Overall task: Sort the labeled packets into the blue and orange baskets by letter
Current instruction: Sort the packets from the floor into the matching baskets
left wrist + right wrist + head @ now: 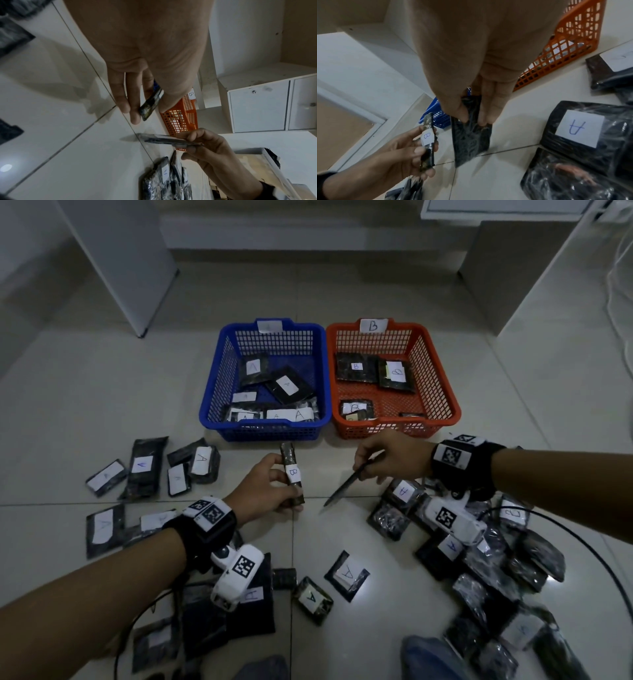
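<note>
We hold a B-labelled packet (292, 478) in our left hand (265, 491), fingers curled round it, long axis near to far, above the floor (102, 378) near the blue basket (219, 378). Our right hand (394, 455) pinches a dark packet (346, 486) edge-on, pointing near-left. The blue basket holds A packets, the orange basket (442, 378) to its right B packets.

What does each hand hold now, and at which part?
The left hand grips a dark packet labelled B around its middle and lower part. The right hand pinches a dark plastic packet by its upper edge.
</note>
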Action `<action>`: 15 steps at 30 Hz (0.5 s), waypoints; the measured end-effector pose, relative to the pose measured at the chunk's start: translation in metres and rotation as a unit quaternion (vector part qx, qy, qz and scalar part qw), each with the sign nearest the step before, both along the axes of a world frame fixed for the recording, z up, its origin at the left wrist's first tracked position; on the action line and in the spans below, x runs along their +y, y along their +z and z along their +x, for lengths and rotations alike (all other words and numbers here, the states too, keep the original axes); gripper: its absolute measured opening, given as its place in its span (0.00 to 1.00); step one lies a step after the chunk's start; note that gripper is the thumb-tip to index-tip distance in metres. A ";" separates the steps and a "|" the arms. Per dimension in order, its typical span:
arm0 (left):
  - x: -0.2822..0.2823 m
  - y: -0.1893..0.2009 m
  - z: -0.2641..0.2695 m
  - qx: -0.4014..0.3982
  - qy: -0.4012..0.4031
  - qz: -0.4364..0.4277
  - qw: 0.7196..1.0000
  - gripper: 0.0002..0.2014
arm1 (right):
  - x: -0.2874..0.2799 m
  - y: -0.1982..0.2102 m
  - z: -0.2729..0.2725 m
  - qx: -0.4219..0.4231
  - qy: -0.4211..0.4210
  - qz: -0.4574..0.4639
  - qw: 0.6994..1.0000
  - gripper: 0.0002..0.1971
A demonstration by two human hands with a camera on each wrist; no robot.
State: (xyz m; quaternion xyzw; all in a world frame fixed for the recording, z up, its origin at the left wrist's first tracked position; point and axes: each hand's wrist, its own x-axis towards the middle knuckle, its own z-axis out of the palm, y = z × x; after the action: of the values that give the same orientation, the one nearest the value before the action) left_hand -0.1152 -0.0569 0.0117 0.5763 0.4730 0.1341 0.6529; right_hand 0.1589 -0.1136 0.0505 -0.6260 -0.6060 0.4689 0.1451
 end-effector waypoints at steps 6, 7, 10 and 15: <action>0.003 0.000 0.004 -0.017 0.026 -0.008 0.999 0.10 | 0.000 -0.008 0.000 0.023 -0.015 0.034 0.999 0.06; 0.004 -0.002 0.004 -0.016 0.025 0.002 1.000 0.09 | 0.001 -0.009 0.001 0.019 -0.017 0.047 0.999 0.05; 0.008 -0.005 0.001 -0.008 0.007 0.035 0.999 0.05 | 0.005 -0.015 0.005 -0.024 -0.026 0.081 0.996 0.10; 0.012 -0.004 0.000 0.018 0.016 0.113 0.993 0.07 | 0.010 -0.013 0.007 -0.017 -0.053 0.113 0.992 0.16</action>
State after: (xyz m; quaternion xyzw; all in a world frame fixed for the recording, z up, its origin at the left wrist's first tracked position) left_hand -0.1154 -0.0447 0.0077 0.6414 0.4754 0.1869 0.5725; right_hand 0.1658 -0.1039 0.0377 -0.6450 -0.6233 0.3782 0.2290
